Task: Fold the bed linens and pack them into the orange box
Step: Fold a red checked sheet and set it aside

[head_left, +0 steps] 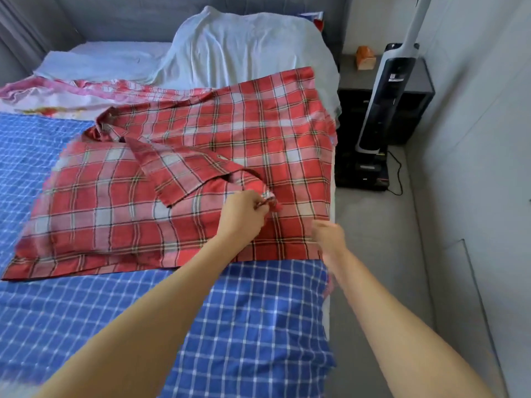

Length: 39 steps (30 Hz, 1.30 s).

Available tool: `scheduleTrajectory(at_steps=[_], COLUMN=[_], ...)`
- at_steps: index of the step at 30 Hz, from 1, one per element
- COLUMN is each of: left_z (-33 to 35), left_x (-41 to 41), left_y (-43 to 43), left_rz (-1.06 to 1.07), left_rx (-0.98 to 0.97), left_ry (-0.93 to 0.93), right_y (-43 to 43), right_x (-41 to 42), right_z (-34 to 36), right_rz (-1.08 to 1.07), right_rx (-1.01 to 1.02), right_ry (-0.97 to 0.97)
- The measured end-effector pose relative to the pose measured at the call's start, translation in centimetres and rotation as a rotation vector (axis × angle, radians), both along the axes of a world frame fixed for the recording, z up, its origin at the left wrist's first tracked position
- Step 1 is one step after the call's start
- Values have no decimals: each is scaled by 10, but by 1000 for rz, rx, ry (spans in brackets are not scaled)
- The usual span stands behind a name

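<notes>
Two grips by the bed's right edge: left grip pinches a folded-over corner of the red sheet, which spreads leftward from it; right grip, blurred, open or closed unclear, is over the sheet's near-right corner.

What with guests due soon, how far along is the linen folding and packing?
Early. Done: the red plaid linen lies spread on the bed, one flap turned over. In hand: the left hand pinches its corner; the right hand is blurred at its edge, grip unclear. Left: finishing this fold, the pink linen, and packing; nothing shows packed.
</notes>
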<state>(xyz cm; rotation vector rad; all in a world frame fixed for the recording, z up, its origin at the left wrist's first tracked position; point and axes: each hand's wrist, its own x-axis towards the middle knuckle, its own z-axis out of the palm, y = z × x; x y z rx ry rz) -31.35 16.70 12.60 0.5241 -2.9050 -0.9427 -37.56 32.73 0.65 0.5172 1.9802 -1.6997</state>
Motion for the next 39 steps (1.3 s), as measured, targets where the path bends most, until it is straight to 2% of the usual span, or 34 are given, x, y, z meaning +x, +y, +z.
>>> scheduleTrajectory(at_steps=[3,6,10,14,18,21,23,26,28,30,32,36,39], left_z=[-40,-74,-107,-125,-127,-119,-108,-81,-68,-51,-30,8,47], left_x=[-23,-31,-37,-40,-39,-36,-35,-34,-32,-28,-20,-4,15], left_y=[21,24,15,13,12,9,6,2,0,-4,-9,-18,-31], left_rz=[2,25,111,253,293,299,324,356,362,374,396,454,502], left_rx=[-18,-1,140,470,612,640,663,685,671,662,670,658,626], left_ry=[-72,-126,-134,-97,-93,-89,-71,-20,-1,33,73,163,292], right_y=[46,59,47,31,22,24,37,62,71,71,63,24,-6], right_x=[-3,-3,-16,-31,-44,-61,-75,-91,-97,-95,-84,-56,-23], right_z=[-72,-113,-159,-174,-175,-171,-164,-142,-121,-92,-49,17,67], right_rz=[-132,-194,-272,-266,-486,-623,-717,-817,-822,-661,-494,-267,-202], right_rx=[166,150,-79,-171,-373,-464,-422,-275,13,350,520,515,406], right_ry=[-293,-419,-530,-648,-629,-529,-467,-323,-150,75,302,800,965])
